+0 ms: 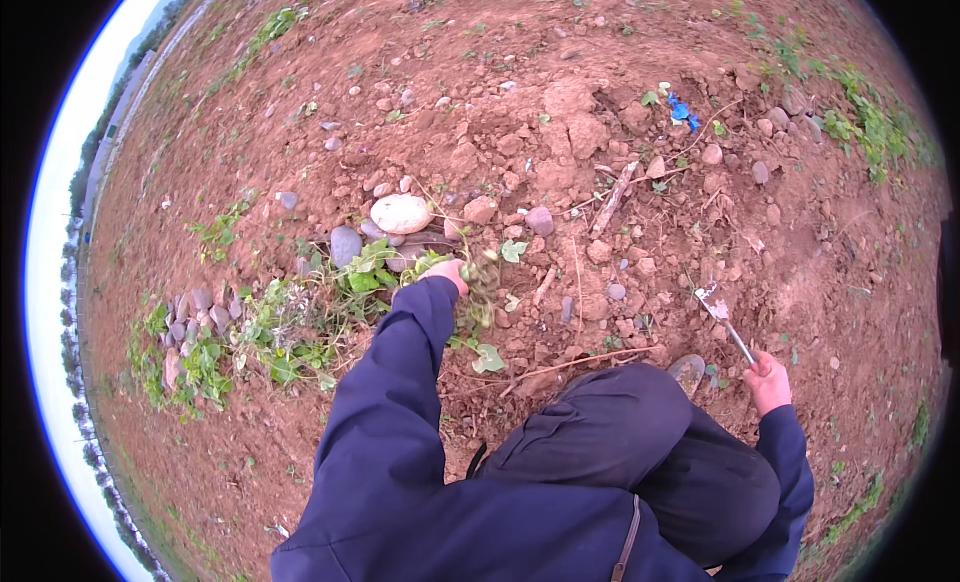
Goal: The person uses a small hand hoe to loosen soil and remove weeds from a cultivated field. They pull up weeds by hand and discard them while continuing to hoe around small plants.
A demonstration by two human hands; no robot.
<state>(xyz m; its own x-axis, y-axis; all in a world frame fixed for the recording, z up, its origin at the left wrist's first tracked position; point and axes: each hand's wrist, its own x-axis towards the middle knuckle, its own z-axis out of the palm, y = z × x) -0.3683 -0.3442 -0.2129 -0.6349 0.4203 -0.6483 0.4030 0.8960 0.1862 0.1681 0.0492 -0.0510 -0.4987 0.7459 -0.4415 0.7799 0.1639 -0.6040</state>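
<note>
My left hand (448, 273) is closed around a bunch of uprooted green weeds (480, 282) beside a heap of stones and leafy vines. A large pale stone (401, 214) and a grey rounded stone (346, 247) lie just beyond it. At the right, my right hand (768, 385) grips the handle of a small metal hand tool (726, 321); its soil-smeared head points up and left, over the red soil. Whether that head touches the ground I cannot tell.
Leafy vines (281, 342) and a pile of stones (199, 316) lie to the left. A broken stick (615, 199) and blue scraps (681, 112) are on the cloddy soil ahead. My bent knees (637, 424) are between my arms, with a shoe tip (687, 373) showing.
</note>
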